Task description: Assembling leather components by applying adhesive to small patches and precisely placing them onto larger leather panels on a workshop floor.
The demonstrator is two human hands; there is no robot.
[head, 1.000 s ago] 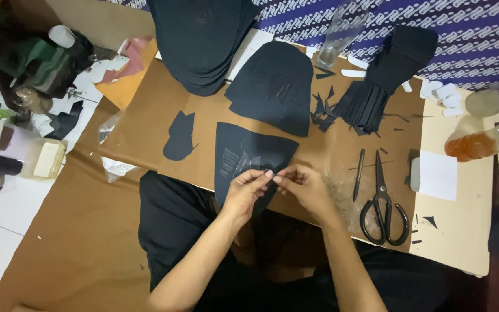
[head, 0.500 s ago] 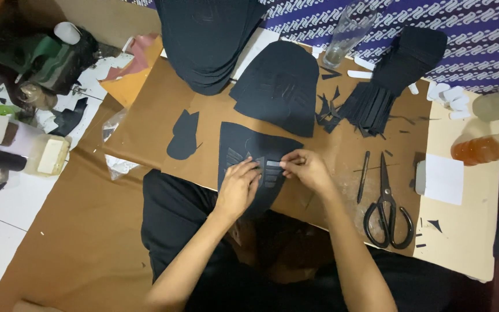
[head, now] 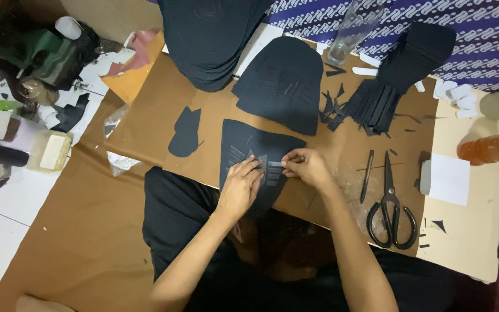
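A sheet of brown cardboard [head: 342,144] lies over brown paper on a white tiled floor, and serves as the work surface in the single head view, with a purple patterned cloth [head: 463,34] beyond its far edge. Compared with half a second ago, the two hands have slid slightly apart along the small strip and sit a touch lower on the dark piece; a second ago they were bunched closer together at its upper part. The black shield-shaped cutout [head: 244,144] lies flat near the cardboard's near edge, just in front of the person's lap. The left hand [head: 241,185] rests on the cutout with fingers curled and tips pressed down on its ribbed middle. The right hand [head: 307,167] is beside it, thumb and forefinger pinching one end of a short grey strip [head: 275,164], which spans the gap between both hands and lies on the cutout. Farther in on the cardboard sits a larger black dome-shaped piece [head: 281,84]. Toward the cardboard's right side lie black scissors [head: 391,202] and a dark pen [head: 367,175], well apart from the hands.
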